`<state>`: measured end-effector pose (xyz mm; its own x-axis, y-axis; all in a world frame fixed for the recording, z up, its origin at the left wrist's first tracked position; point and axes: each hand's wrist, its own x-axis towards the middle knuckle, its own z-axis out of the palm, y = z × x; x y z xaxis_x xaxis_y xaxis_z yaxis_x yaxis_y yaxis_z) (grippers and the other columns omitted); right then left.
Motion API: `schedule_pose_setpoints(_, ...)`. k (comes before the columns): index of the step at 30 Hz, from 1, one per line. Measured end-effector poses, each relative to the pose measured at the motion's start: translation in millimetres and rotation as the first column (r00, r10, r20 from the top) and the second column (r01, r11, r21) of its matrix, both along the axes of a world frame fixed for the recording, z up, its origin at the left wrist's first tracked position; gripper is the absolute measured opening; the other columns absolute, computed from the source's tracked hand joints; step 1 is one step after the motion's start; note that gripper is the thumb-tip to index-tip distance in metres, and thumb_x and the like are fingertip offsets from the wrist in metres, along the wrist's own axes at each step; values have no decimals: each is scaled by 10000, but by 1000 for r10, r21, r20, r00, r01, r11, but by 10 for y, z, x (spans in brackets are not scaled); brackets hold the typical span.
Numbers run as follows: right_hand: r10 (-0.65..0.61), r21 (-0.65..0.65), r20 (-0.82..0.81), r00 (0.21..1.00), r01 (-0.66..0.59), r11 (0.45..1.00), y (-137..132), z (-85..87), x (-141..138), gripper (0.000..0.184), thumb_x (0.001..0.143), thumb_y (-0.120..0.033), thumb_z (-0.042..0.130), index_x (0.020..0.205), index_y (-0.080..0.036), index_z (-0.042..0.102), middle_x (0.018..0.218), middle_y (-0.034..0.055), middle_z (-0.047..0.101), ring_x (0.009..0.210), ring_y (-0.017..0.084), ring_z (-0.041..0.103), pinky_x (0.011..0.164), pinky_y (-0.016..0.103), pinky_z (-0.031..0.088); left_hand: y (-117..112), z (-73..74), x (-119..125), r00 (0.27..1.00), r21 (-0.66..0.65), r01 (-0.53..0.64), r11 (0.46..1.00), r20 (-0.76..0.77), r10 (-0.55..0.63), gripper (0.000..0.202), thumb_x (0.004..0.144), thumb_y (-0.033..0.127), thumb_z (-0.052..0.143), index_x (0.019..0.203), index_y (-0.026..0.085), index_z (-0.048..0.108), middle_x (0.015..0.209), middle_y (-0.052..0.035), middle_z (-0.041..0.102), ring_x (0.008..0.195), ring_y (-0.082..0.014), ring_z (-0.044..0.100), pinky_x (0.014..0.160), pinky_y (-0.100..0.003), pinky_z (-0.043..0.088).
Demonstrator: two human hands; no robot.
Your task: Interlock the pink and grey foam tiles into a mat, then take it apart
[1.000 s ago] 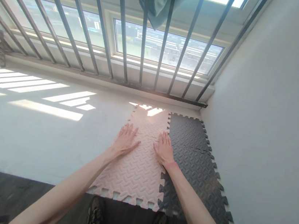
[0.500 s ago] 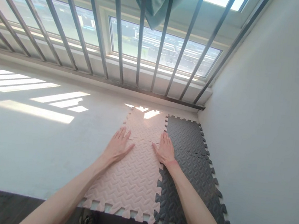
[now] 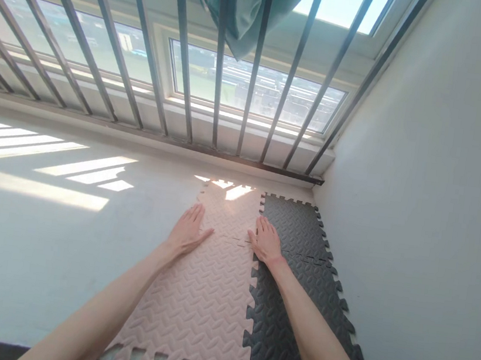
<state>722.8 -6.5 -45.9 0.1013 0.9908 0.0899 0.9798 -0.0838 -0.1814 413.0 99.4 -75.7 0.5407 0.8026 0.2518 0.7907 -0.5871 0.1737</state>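
Two pink foam floor tiles lie in a row, a near pink tile (image 3: 202, 299) and a far pink tile (image 3: 236, 215), meeting at a thin seam. Along their right side run a near dark grey foam tile (image 3: 288, 316) and a far dark grey foam tile (image 3: 294, 225). My left hand (image 3: 187, 229) lies flat at the pink tiles' left edge by the seam, fingers stretched forward. Flat over the joint between pink and grey rests my right hand (image 3: 266, 239), its thumb reaching onto the pink. Neither hand grips anything.
A white ledge (image 3: 34, 265) extends left, striped with sunlight. Metal railing bars (image 3: 218, 82) stand along the back before the windows (image 3: 252, 90), with a green cloth (image 3: 248, 16) hanging there. A white wall (image 3: 433, 199) rises at the right, close to the grey tiles' toothed edge.
The view has tilted and shifted slightly, so the railing and tiles sit lower in the picture. Both hands stay flat at nearly the same spots on the tiles.
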Motion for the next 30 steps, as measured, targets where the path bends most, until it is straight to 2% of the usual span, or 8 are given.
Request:
schedule_pose_setpoints(3,-22,19,-16,1000,23,1000,107,21,42,714,1111,-522,309,1638,-55,426,1747,192,390,1614,277,365,1308,410,278,-43,-43,-3,1000,39,-6,999,25,5,903,1065,668,364,1662,-10,373,1758,-240,333,1662,-348,276,1362,-509,233)
schedule_pose_setpoints(8,-1,-15,-12,1000,1,1000,370,52,70,756,1112,-523,300,1655,1,358,1764,226,334,1657,303,284,1316,442,265,-55,-62,-17,1000,61,0,998,29,-1,876,1076,650,360,1653,-8,386,1751,-243,348,1658,-351,284,1351,-526,260)
schedule_pose_setpoints(14,-18,35,-14,1000,19,999,583,127,114,657,1110,-536,338,1482,-49,576,1620,246,544,1525,308,480,1250,412,346,-35,-67,-27,999,86,4,996,39,-7,856,1075,643,379,1660,18,386,1743,-242,368,1653,-350,299,1342,-521,285)
schedule_pose_setpoints(19,-9,-11,-9,1000,9,1000,775,140,181,706,1112,-510,324,1593,-6,439,1732,253,385,1610,312,363,1285,419,296,-29,-75,-31,999,107,10,994,41,-15,825,1079,623,388,1674,51,373,1748,-223,372,1652,-334,306,1340,-511,292)
schedule_pose_setpoints(23,-13,36,-4,1000,13,999,814,91,195,696,1098,-510,357,1590,-25,447,1713,246,421,1598,311,373,1292,424,280,-30,-58,-32,999,104,7,995,46,-12,826,1077,623,400,1679,59,367,1748,-220,373,1652,-334,307,1339,-513,298)
schedule_pose_setpoints(26,-37,19,-14,999,38,999,905,97,242,702,1097,-527,345,1588,-38,457,1703,238,442,1576,302,410,1278,410,305,-29,-50,-38,998,96,10,995,55,-16,820,1075,618,413,1680,65,372,1745,-222,377,1647,-336,319,1332,-519,316)
schedule_pose_setpoints(30,-37,-28,3,999,37,999,1120,86,334,744,1100,-526,328,1653,-30,364,1781,212,303,1658,298,271,1313,416,249,-17,-71,-44,997,104,11,995,70,-18,801,1074,603,430,1686,89,373,1741,-213,389,1647,-332,322,1332,-523,321)
